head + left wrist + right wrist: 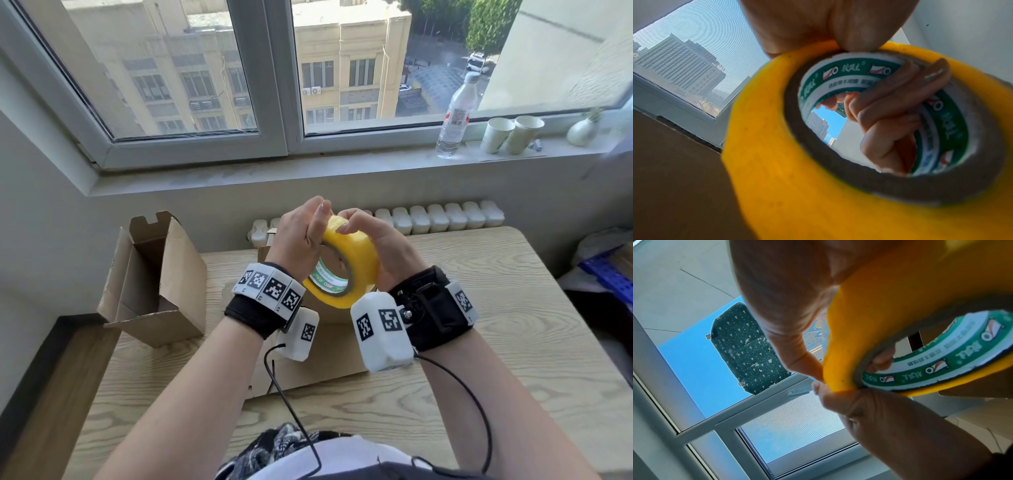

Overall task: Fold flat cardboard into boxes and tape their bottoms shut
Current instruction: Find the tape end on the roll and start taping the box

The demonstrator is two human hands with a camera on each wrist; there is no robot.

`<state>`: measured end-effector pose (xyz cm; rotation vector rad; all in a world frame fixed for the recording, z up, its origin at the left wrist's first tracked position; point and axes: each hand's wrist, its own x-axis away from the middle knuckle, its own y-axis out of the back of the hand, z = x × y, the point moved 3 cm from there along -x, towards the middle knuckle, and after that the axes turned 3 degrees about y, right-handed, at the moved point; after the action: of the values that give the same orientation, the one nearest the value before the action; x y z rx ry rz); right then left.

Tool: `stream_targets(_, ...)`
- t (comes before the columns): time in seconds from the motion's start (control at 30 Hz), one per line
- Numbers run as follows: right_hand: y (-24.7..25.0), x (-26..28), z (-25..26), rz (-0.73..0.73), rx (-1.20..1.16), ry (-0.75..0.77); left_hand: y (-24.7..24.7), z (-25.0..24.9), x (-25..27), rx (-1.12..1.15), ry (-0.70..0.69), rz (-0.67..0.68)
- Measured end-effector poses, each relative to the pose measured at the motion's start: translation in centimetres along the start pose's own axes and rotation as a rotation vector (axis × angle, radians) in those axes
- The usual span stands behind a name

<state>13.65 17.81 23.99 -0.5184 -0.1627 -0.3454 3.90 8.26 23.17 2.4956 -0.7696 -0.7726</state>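
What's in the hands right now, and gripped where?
Both hold the yellow tape roll above the table. Left hand has fingers hooked through the core, thumb on the outer rim; right hand grips the outer tape face at the top.

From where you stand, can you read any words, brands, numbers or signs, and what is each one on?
Green and white paper label inside the core of the yellow roll of packing tape: Chinese characters and a tape-roll logo, too blurred to quote.
Red and white label on the clear plastic water bottle on the windowsill: too small to read.
Black and white square code markers on the wrist bands: patterns, not words.
Open brown cardboard box: no print visible.
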Motion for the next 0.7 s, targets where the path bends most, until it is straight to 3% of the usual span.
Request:
stream_targets(0.53,0.46,-0.78,-0.48,-0.078,0.164,0.065,-0.54,0.38,0.39,0.021,0.028,0.032)
stream_targets(0.7,0.33,-0.36,-0.69,-0.009,0.098,0.034,-0.28,0.72,0.22,0.031,0.031,0.0)
